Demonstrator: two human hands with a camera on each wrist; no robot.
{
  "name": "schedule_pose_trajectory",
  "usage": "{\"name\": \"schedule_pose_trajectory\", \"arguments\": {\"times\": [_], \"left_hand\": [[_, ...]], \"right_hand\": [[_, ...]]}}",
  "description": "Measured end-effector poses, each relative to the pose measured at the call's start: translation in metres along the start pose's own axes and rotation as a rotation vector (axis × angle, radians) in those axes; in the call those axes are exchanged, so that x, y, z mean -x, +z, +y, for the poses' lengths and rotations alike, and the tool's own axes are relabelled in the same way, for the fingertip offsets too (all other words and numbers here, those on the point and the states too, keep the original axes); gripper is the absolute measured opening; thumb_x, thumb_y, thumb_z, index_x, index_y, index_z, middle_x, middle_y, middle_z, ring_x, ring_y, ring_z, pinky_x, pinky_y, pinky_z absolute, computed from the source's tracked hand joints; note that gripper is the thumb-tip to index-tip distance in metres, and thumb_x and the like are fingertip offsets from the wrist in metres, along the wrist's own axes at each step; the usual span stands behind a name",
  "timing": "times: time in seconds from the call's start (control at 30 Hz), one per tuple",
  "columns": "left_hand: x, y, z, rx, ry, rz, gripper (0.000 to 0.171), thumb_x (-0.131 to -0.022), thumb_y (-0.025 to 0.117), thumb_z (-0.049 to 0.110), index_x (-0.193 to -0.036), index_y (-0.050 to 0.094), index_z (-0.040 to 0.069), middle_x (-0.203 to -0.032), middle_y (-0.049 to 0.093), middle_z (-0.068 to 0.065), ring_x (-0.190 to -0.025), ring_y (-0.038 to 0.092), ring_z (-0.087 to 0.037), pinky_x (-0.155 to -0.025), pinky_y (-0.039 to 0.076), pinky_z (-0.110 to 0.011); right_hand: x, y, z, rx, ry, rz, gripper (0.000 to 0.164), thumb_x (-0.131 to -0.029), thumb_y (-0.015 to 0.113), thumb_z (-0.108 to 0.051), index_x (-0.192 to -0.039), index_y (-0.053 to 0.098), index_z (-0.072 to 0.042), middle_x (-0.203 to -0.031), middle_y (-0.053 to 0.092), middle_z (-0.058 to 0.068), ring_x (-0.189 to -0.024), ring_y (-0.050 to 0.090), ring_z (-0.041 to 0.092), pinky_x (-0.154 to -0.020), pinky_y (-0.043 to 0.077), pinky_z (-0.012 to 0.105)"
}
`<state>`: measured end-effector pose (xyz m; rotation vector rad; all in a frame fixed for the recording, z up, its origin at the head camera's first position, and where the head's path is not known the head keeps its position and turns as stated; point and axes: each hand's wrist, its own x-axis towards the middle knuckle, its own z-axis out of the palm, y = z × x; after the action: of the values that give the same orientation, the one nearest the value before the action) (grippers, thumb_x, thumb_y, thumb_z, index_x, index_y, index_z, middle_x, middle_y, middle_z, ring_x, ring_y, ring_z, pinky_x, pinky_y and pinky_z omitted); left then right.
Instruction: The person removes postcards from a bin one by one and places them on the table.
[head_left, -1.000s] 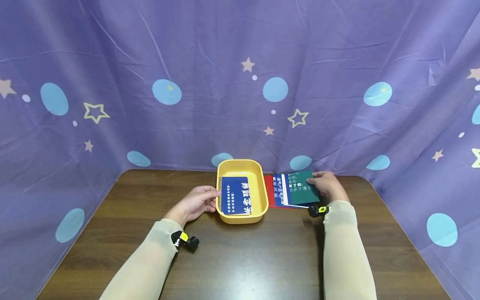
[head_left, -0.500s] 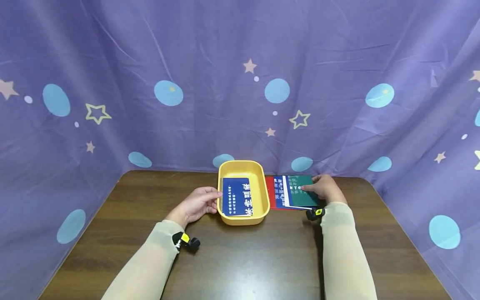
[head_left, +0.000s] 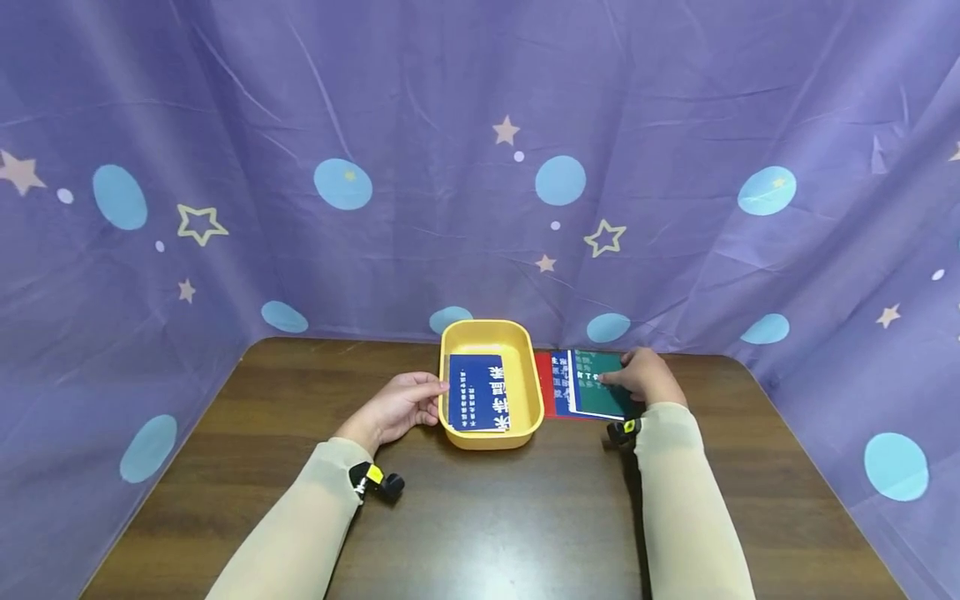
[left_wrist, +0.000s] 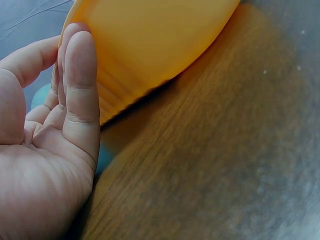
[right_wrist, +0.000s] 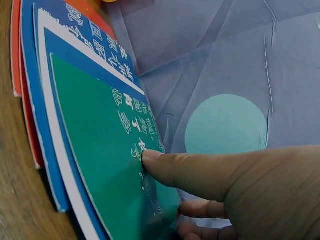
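A yellow plastic tray [head_left: 491, 442] stands near the back of the table, with blue cards bearing white characters [head_left: 476, 393] inside. My left hand [head_left: 399, 408] pinches the tray's left wall, thumb at the rim and fingers against the outside, as the left wrist view shows. Right of the tray lies an overlapping row of red [head_left: 546, 383], blue [head_left: 561, 385] and white-edged cards, topped by a green card [head_left: 603, 400]. My right hand [head_left: 651, 379] holds this green card by its right side, thumb on its printed face and other fingers at its edge, partly hidden.
The brown wooden table [head_left: 495, 517] runs forward to the purple curtain [head_left: 420, 250], which hangs close behind the tray and cards. A black wrist camera [head_left: 382, 483] sits on the left wrist and another camera [head_left: 622, 430] on the right.
The green card has come down and slightly left onto the other cards, with my right hand still on it. My left hand stays at the tray. The head view has shifted slightly.
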<state>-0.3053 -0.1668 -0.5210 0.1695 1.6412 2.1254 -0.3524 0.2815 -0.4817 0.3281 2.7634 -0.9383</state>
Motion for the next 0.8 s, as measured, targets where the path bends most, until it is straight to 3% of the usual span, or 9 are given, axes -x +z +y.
{"name": "schedule_pose_trajectory", "arguments": {"times": [0.23,0.43,0.63,0.8], "left_hand": [[0.0003,-0.0010,-0.0008,0.007,-0.010,0.011,0.012,-0.104,0.067,0.010,-0.092,0.067,0.010,-0.069,0.069,0.001,-0.055,0.065,-0.008,-0.053,0.061,-0.021],[0.0019,0.0013,0.0015,-0.002,-0.001,-0.001,0.011,-0.104,0.067,0.010,-0.095,0.065,0.005,-0.070,0.069,0.000,-0.056,0.066,-0.009,-0.053,0.062,-0.021],[0.0029,0.0027,0.0022,0.000,-0.002,0.001,0.010,-0.105,0.065,0.009,-0.096,0.063,0.004,-0.069,0.069,0.000,-0.056,0.066,-0.009,-0.052,0.062,-0.021],[0.0034,0.0030,0.0019,0.004,-0.005,0.001,0.010,-0.105,0.064,0.007,-0.096,0.063,0.003,-0.069,0.069,0.000,-0.056,0.066,-0.009,-0.052,0.062,-0.021]], "right_hand": [[-0.0007,0.0001,0.0012,0.001,0.015,-0.001,0.081,-0.088,0.089,-0.035,-0.146,0.054,0.010,-0.143,0.058,0.035,-0.111,0.065,0.041,-0.091,0.067,0.050],[-0.0015,0.0006,0.0024,-0.005,0.012,-0.016,0.079,-0.091,0.087,-0.032,-0.147,0.053,0.010,-0.145,0.057,0.036,-0.114,0.066,0.042,-0.092,0.067,0.050],[-0.0016,-0.0015,0.0053,0.011,-0.031,-0.017,0.073,-0.089,0.088,-0.032,-0.142,0.058,0.008,-0.139,0.061,0.035,-0.108,0.065,0.040,-0.089,0.064,0.048],[0.0016,-0.0070,0.0017,0.006,-0.061,-0.019,0.065,-0.092,0.084,-0.035,-0.138,0.061,0.005,-0.136,0.064,0.032,-0.111,0.063,0.040,-0.097,0.058,0.053]]}}
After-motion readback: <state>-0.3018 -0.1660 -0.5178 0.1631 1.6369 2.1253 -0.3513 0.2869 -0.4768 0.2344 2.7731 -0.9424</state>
